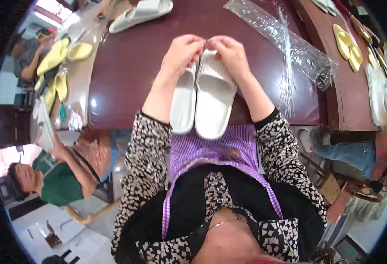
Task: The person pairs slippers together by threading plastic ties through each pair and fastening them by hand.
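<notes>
Two off-white slide slippers (212, 108) lie side by side in front of me, toes away, heels past the table's near edge. My left hand (182, 55) is closed in a pinch above the toe of the left slipper (182, 108). Beside it my right hand (231, 55) pinches too, over the toe of the right slipper, its fingertips close to the left hand's. What the fingertips hold, if anything, is too small to make out. My fingers and wrists cover part of both straps.
On the dark red table (132, 79) a clear plastic bag (264, 28) and thin silvery strands (286, 86) lie to the right. Another pale slipper (140, 14) is at the far left. Yellow slippers (55, 57) crowd the left table, where a person in green (66, 187) works; more yellow slippers (347, 46) lie right.
</notes>
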Motion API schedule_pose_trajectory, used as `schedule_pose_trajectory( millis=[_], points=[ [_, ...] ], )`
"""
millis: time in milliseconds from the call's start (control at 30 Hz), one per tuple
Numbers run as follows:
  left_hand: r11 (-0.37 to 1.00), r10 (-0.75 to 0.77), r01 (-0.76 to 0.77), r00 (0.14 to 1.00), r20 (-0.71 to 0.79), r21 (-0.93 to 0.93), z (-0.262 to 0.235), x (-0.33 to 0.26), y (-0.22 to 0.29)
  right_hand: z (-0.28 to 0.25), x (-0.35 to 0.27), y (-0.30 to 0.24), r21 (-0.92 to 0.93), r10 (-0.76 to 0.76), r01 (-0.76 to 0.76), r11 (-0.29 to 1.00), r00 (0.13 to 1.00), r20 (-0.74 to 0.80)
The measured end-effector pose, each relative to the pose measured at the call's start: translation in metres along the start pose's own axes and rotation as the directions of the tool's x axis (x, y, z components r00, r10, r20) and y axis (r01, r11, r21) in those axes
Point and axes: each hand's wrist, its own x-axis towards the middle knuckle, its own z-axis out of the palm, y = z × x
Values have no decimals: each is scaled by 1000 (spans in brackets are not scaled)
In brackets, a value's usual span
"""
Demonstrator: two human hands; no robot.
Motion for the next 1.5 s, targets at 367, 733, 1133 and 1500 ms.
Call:
schedule_pose_trajectory(
  millis=[367, 733, 1133, 1500],
  points=[
    [987, -87, 91, 995, 38, -134, 0, 4, 0, -2, 2, -1, 57, 67, -71, 996, 995, 75],
    [993, -107, 111, 986, 129, -28, -3, 1, 5, 1, 1, 2, 80, 64, -67, 995, 997, 40],
    [984, -160, 176, 951, 264, -40, -11, 7, 5, 0, -2, 8, 18, 0, -1, 1000, 999, 40],
    [977, -194, 210, 929, 314, -18, -13, 12, 8, -1, -1, 8, 5, -6, 6, 1000, 998, 63]
  ],
)
